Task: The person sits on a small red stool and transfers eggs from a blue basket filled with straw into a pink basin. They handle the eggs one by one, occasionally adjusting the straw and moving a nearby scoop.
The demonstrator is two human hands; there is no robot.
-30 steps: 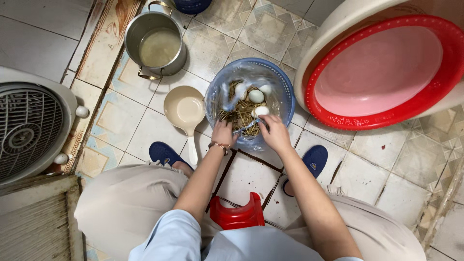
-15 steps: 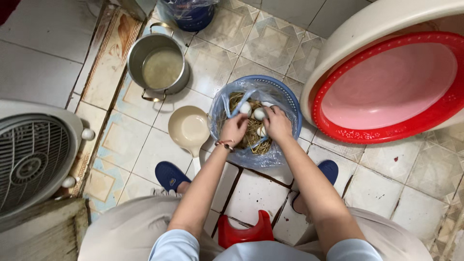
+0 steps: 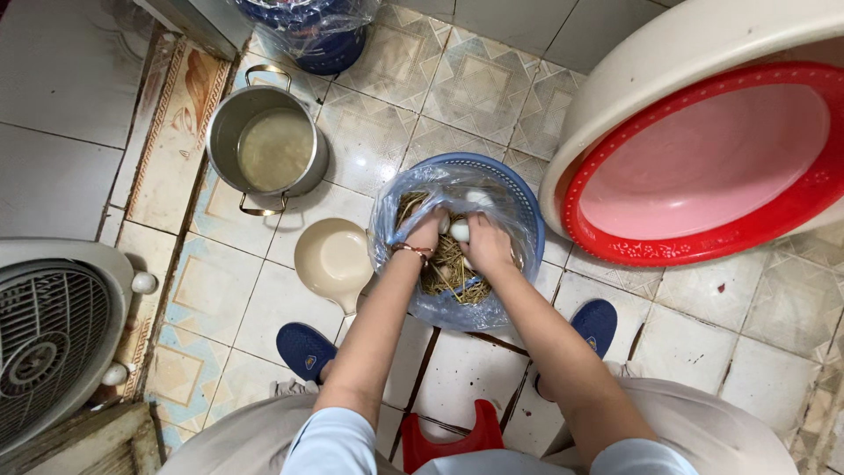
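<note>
Both hands have pushed deeper into the straw since the earlier frames, and the view has drifted so the pot now sits nearer the upper left. At the bottom edge, a red stool (image 3: 450, 437) shows between the knees, with blue slippers (image 3: 303, 349) on the tiled floor (image 3: 686, 352) either side. Just above, at frame centre, the left hand (image 3: 425, 232) and right hand (image 3: 486, 245) are down in the straw (image 3: 448, 268) that fills a clear bag (image 3: 396, 211) lining a blue basket (image 3: 527, 207). A white egg (image 3: 459, 230) sits between the two hands, touching both; the fingers curl narrowly about it, though I cannot tell which hand holds it. Another egg (image 3: 477, 198) lies just beyond. Left of the basket is a cream ladle (image 3: 332, 260), and a fan (image 3: 48, 339) fills the lower left. Farther up left stands a steel pot (image 3: 268, 149) of cloudy liquid. At the upper right, a red basin (image 3: 703, 167) nests inside a cream tub (image 3: 668, 53).
</note>
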